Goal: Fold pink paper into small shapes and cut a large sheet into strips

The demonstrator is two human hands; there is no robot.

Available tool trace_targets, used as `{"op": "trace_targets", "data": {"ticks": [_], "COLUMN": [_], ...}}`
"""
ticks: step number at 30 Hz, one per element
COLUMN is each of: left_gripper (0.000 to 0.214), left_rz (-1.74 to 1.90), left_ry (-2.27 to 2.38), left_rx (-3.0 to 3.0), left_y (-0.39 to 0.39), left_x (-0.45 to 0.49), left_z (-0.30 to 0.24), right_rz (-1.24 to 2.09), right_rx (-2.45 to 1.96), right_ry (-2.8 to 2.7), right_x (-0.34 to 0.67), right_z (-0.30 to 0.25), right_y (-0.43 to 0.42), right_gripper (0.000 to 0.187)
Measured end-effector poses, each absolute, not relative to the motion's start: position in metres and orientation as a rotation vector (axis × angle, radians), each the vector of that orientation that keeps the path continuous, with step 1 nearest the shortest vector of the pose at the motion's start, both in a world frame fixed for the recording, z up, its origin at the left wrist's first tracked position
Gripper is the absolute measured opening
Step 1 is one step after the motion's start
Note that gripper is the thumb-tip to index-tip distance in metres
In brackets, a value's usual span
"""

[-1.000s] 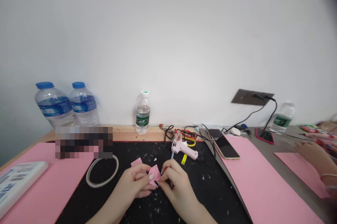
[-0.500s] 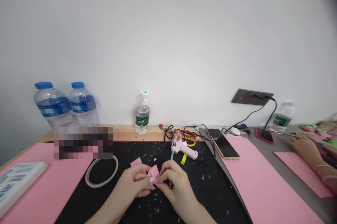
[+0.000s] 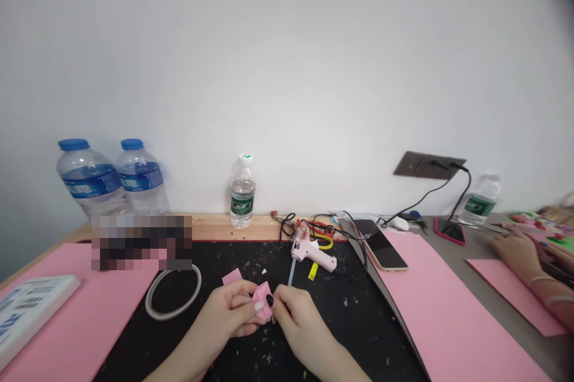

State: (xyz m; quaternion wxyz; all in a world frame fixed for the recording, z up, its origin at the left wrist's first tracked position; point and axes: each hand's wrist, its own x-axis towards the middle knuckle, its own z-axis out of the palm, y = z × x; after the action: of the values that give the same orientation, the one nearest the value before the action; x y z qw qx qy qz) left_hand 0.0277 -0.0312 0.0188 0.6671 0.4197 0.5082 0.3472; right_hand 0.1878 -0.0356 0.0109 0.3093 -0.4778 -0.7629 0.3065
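**Right thumb shifts onto the folded pink piece**

Since half a second ago the right hand [image 3: 298, 316] has slid a little toward the person, and its dark-nailed thumb now lies on top of the pink paper piece [image 3: 262, 302]. That move uncovers the clear glue stick [image 3: 291, 274] beyond the knuckles. The left hand [image 3: 231, 310] has hardly moved. Both hands pinch the pink paper piece between thumb and fingers, low over the black mat [image 3: 359, 322] at its near middle.

Head view, containers first: two large blue-capped bottles [image 3: 89, 179] stand side by side against the wall at the left, both clear; how full they are cannot be told. A small green-labelled bottle [image 3: 243, 192] stands on the wooden ledge, and another bottle [image 3: 482, 199] stands far right beside the plugged wall socket [image 3: 428, 165].

A pink scrap [image 3: 232, 276] lies just beyond the left hand, with a tape ring [image 3: 173, 292] further left. The pink glue gun [image 3: 314, 253] rests among tangled cables, with a phone [image 3: 381, 244] to its right. Pink sheets [image 3: 443, 310] flank the mat. A co-worker's hand [image 3: 515, 250] rests on the grey table at the right edge.
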Motion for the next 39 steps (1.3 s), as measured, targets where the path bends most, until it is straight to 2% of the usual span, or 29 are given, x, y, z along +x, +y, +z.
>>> {"op": "trace_targets", "data": {"ticks": [7,22,27,30,39], "left_gripper": [0.034,0.043,0.045,0.047,0.025], "left_rz": [0.783,0.818,0.789,0.896,0.831], "left_ry": [1.124,1.059,1.001,0.936,1.041], "left_rx": [0.935,0.943,0.978,1.11,1.229], "left_y": [-0.032,-0.032,-0.027,-0.025,-0.024], "left_x": [0.026,0.025,0.024,0.024,0.023], "left_z": [0.018,0.018,0.01,0.003,-0.008], "right_rz": [0.761,0.783,0.674,0.646,0.703], "right_rx": [-1.269,-1.195,-1.231,-1.197,-1.152], "right_ry": [-2.06,-1.95,-1.882,-1.947,-2.033], "right_x": [0.189,0.19,0.193,0.194,0.193], "right_z": [0.011,0.01,0.01,0.012,0.013], "right_y": [-0.035,-0.034,-0.03,-0.031,-0.034], "right_gripper": [0.025,0.02,0.019,0.018,0.017]}}
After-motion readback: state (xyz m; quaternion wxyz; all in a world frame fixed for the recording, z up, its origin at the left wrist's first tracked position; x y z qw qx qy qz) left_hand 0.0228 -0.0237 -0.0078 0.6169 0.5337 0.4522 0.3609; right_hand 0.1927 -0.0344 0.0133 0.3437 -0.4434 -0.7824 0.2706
